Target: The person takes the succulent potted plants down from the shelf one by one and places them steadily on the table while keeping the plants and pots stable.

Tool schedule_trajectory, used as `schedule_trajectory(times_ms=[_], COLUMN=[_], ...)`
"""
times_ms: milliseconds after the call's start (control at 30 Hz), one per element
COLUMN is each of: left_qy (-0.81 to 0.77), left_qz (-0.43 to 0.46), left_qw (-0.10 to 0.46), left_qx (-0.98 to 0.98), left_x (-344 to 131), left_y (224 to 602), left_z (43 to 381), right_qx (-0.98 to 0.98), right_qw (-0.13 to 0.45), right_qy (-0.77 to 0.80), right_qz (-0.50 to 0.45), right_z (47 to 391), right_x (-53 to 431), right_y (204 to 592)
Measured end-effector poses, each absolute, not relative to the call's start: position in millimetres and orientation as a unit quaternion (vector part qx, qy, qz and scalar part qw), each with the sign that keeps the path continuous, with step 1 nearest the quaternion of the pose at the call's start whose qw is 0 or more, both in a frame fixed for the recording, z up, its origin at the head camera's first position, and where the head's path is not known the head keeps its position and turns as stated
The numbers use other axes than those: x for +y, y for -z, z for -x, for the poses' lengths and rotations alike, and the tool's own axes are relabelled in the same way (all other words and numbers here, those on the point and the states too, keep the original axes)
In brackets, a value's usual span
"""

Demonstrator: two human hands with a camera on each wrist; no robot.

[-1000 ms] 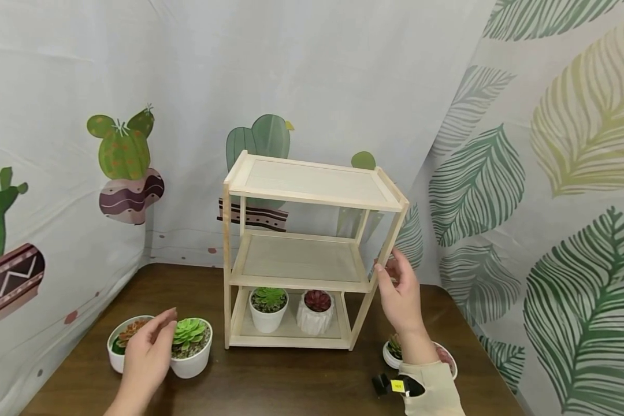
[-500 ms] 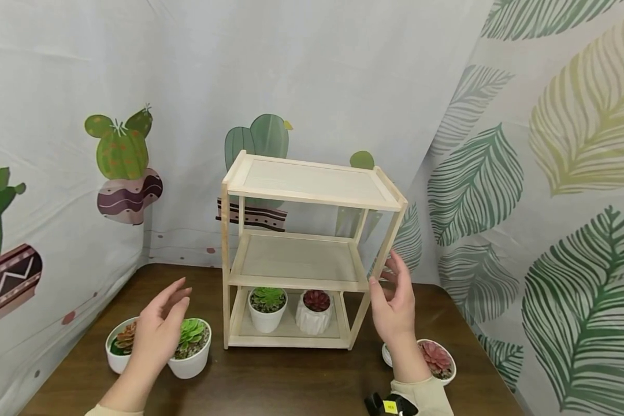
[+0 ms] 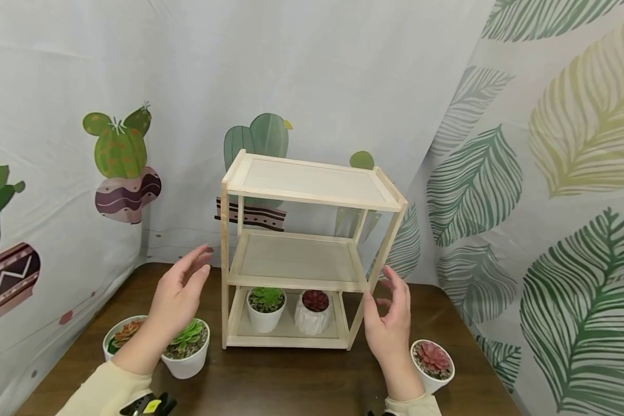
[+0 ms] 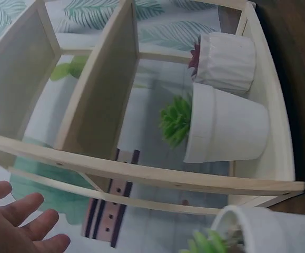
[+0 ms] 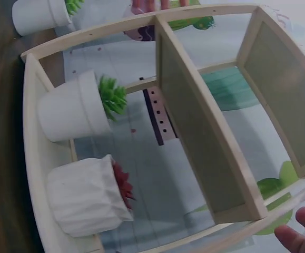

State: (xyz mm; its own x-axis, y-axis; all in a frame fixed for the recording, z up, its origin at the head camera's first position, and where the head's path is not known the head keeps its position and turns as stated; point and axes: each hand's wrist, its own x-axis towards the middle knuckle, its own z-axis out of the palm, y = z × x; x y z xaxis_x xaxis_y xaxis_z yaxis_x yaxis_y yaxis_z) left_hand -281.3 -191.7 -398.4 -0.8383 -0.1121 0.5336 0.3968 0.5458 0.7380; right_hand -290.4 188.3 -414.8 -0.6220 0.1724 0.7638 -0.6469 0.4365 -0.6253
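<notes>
A pale wooden three-tier shelf [image 3: 296, 284] stands on the table between both hands. On its bottom tier sit a white pot with a green succulent [image 3: 267, 310] and a white faceted pot with a dark red succulent [image 3: 313, 313]. To the left of the shelf my left hand [image 3: 174, 297] is raised, fingers loosely bent and holding nothing; a gap separates it from the left post. My right hand [image 3: 390, 323] is by the right post with its fingers spread and nothing in its grip; whether it touches the post I cannot tell.
Left of the shelf stand a white pot with a bright green succulent [image 3: 187, 355] and a white pot with an orange succulent [image 3: 117, 332], partly behind my forearm. A white pot with a pink succulent [image 3: 433, 367] stands at right. Patterned cloth [image 3: 312, 75] hangs behind the table [image 3: 270, 381].
My left hand has risen from beside the left pots toward the shelf's left side. The right hand has slid down and a little left along the right post. The shelf stays put.
</notes>
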Motion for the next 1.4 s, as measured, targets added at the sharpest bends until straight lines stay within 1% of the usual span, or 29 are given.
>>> schedule_trajectory(times_ms=[100,200,467,667,1033,1400], left_qy=[0.469,0.473,0.494,0.503,0.502,0.501], left_qz=[0.095,0.098,0.104,0.107,0.106,0.108], left_qw=[0.27,0.267,0.256,0.245,0.25,0.264], left_qx=[-0.836,-0.834,-0.824,-0.822,-0.821,-0.817], left_x=[-190,-187,-178,-175,-172,-170], left_y=[390,383,377,377,380,382], left_z=[284,286,289,294,301,303], right_qx=[-0.747,-0.75,-0.756,-0.784,-0.834,-0.818], right_qw=[0.415,0.4,0.309,0.244,0.195,0.119], right_qy=[-0.492,-0.5,-0.563,-0.563,-0.51,-0.56], right_qz=[-0.166,-0.168,-0.13,-0.094,-0.081,-0.05], right_z=[289,293,298,307,325,338], right_x=[184,184,173,165,150,138], right_y=[422,437,465,484,516,527])
